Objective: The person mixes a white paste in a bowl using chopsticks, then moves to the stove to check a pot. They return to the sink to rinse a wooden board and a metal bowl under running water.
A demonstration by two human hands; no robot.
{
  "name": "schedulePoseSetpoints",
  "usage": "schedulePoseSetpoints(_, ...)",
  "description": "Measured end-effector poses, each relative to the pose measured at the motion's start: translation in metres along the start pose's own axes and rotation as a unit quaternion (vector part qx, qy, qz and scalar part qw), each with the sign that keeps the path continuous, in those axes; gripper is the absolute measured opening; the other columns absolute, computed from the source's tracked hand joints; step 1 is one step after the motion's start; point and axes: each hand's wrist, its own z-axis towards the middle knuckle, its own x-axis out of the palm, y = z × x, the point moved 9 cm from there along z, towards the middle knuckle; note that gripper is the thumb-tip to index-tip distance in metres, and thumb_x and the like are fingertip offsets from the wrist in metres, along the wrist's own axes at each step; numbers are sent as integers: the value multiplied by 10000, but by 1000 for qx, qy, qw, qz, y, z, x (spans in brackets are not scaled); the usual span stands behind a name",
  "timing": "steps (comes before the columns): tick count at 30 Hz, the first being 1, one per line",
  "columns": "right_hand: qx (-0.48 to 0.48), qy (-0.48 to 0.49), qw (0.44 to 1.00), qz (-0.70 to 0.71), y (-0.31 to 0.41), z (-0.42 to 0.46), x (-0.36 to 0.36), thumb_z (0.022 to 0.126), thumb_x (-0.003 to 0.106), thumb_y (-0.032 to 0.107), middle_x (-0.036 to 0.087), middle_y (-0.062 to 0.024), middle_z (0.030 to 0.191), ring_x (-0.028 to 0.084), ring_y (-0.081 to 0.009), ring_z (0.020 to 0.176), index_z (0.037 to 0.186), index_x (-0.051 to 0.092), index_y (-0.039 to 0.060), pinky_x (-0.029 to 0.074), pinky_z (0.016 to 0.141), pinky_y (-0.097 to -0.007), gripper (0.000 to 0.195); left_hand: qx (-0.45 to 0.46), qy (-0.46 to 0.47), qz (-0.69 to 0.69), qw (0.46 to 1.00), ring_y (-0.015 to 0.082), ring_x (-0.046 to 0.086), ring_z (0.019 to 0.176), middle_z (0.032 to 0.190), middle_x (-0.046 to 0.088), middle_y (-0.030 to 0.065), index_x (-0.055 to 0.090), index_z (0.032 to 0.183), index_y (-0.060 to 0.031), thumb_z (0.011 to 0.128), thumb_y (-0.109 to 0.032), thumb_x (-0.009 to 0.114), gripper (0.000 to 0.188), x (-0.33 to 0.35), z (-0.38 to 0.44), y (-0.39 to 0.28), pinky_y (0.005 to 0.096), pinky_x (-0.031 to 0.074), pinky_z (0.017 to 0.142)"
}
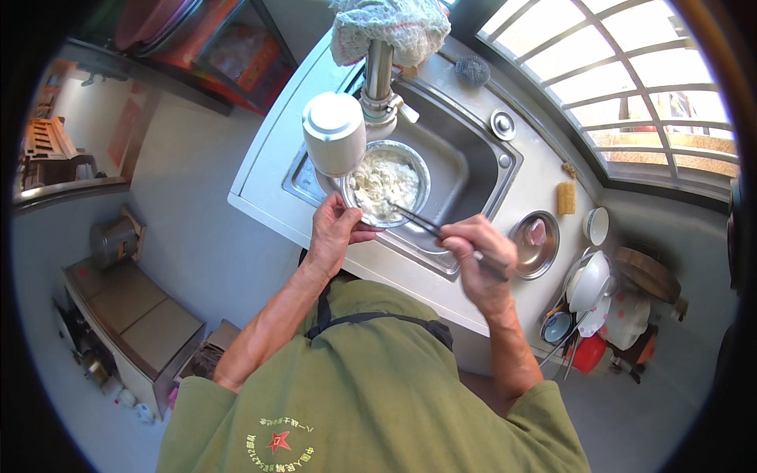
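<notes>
My left hand [338,227] grips the near-left rim of a metal bowl [427,188] at the sink's left part. Lumpy, whitish wet dough or batter [381,180] fills much of the bowl. In my right hand [482,254] is a pair of dark chopsticks [417,219], their tips in the white mixture. A faucet [378,77] with a white cylindrical water filter [334,133] stands over the bowl's far-left side and hides part of the rim. The stainless steel sink [473,183] lies under and to the right of the bowl.
Right of the sink stand a steel bowl [535,245] with a pink piece in it, a white bowl [595,226], a yellow sponge [566,198] and stacked dishes [588,281]. A sink strainer [502,124] and a scouring pad [472,71] lie by the barred window. A cloth [390,29] covers the faucet's top.
</notes>
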Motion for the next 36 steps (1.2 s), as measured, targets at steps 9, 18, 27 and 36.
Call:
schedulePoseSetpoints(9,5,-46,998,-43,-27,5,3,1021,793,15,731,-109,846,719,-176,745,1025,797,-26,554,654,-312,41,6,7,12,1000,286,847,891,1165,755,188,543,1183,-3,1085,-43,603,122,-2,7,4,295,731,705)
schedulePoseSetpoints(18,4,-98,995,33,-21,24,-9,1027,764,-16,770,-117,883,733,-179,758,1054,793,-48,560,679,-308,51,-23,16,39,999,297,849,911,1175,747,180,550,1184,-6,1086,-46,612,123,2,10,1,298,729,700)
schedulePoseSetpoints(27,-5,-5,1000,8,-9,12,-1,999,783,-14,755,-128,900,713,-208,759,1026,782,-35,558,687,-329,34,-28,2,33,999,292,847,897,1142,740,167,549,1189,4,1079,-43,611,134,0,18,7,306,732,707)
schedulePoseSetpoints(36,7,23,1000,-3,-29,14,2,998,776,-34,735,-122,927,712,-214,810,1065,792,-36,561,727,-333,68,-20,32,44,998,277,845,880,1128,751,168,565,1143,-12,1081,-54,620,93,7,17,10,305,738,717)
